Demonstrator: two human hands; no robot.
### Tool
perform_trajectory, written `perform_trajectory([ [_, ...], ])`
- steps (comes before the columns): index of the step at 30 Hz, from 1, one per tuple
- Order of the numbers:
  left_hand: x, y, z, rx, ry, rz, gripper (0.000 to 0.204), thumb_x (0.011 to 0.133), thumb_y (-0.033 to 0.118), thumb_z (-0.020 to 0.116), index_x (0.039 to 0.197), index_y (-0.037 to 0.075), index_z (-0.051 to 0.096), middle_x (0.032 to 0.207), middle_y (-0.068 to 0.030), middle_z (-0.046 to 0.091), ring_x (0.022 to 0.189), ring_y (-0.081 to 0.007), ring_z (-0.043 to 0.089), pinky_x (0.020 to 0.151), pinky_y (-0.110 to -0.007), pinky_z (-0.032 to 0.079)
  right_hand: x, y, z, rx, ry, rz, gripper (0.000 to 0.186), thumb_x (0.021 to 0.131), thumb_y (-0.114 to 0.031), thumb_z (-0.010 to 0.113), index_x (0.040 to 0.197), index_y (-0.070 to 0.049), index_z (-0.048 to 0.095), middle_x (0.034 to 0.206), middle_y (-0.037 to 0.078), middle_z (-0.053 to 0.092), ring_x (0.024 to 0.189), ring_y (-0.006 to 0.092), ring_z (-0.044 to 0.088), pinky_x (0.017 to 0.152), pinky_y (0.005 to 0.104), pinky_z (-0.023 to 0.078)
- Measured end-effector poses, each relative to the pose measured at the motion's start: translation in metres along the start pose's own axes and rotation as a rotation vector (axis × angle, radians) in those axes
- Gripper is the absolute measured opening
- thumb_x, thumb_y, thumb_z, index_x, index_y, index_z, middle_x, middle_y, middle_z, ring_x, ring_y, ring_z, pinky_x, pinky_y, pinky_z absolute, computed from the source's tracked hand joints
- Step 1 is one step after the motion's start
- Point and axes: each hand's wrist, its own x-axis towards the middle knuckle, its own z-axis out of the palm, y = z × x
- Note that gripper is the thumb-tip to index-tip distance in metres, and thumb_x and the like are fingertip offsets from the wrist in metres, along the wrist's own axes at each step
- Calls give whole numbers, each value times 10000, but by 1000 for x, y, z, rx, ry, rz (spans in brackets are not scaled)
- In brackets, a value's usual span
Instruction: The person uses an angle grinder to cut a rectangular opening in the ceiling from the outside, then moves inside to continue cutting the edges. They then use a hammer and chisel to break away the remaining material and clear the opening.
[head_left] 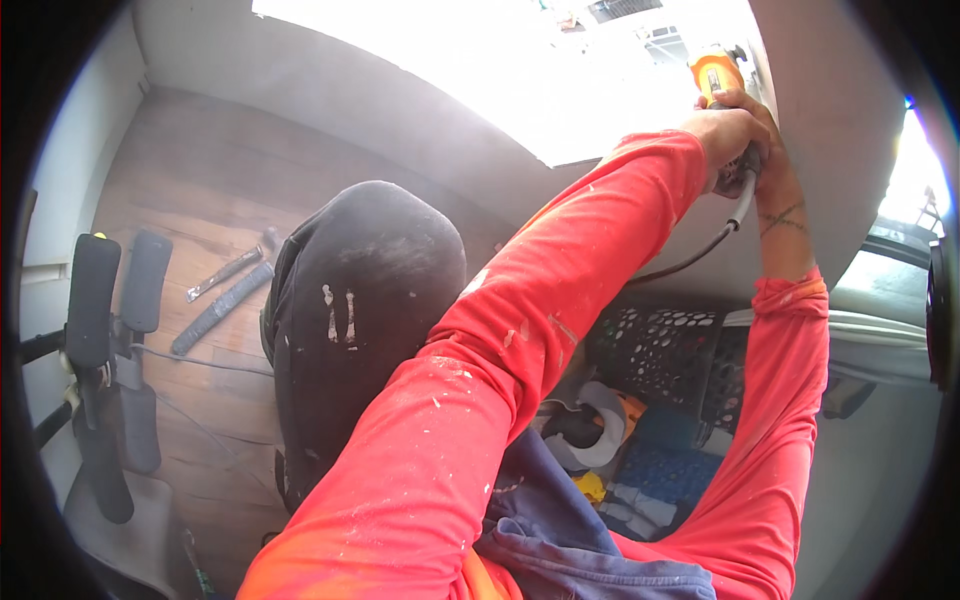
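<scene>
Both my hands are up at the top right on a yellow and black power tool, which looks like an angle grinder, against the edge of the bright window opening. My left hand, at the end of the red sleeve crossing the view, wraps round the tool's body. My right hand grips it from behind, partly hidden by my left. A cable runs down from the tool's lower end. The working end is hard to make out in the glare.
My dark-trousered knee is over the wooden floor, near two bar-shaped tools. Grey padded pieces on a frame stand at left. A black perforated crate and a pile of cloths and objects lie below my arms.
</scene>
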Motion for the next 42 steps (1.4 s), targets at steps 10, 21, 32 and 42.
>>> perform_trajectory([
  [10, 10, 4, 1, -27, -5, -26, 600, 937, 186, 708, 1473, -34, 551, 1467, -186, 558, 1319, -275, 617, 1049, -406, 542, -11, -17, 40, 47, 53, 54, 320, 1001, -252, 710, 1202, -7, 668, 1005, 96, 741, 867, 196, 748, 803, 341, 631],
  [21, 41, -7, 5, 184, 28, 50, 568, 933, 206, 688, 1430, -51, 592, 1466, -206, 558, 1373, -293, 558, 1089, -397, 500, -16, -23, 52, 0, 56, 22, 339, 990, -272, 729, 1186, -1, 679, 978, 93, 741, 847, 195, 744, 785, 341, 630],
  [32, 52, -7, 8, 361, -45, 111, 551, 932, 227, 668, 1392, -72, 619, 1483, -227, 544, 1425, -314, 498, 1132, -387, 453, -8, -24, 49, 81, 80, 39, 332, 979, -251, 750, 1180, 4, 680, 997, 107, 748, 843, 201, 757, 761, 351, 648],
  [42, 38, 4, 0, -6, -63, -97, 604, 941, 187, 665, 1467, -75, 521, 1486, -212, 530, 1416, -312, 506, 1138, -379, 459, 0, -29, 52, 19, 238, 123, 335, 971, -264, 755, 1171, -6, 682, 987, 103, 744, 827, 204, 751, 753, 350, 645],
])
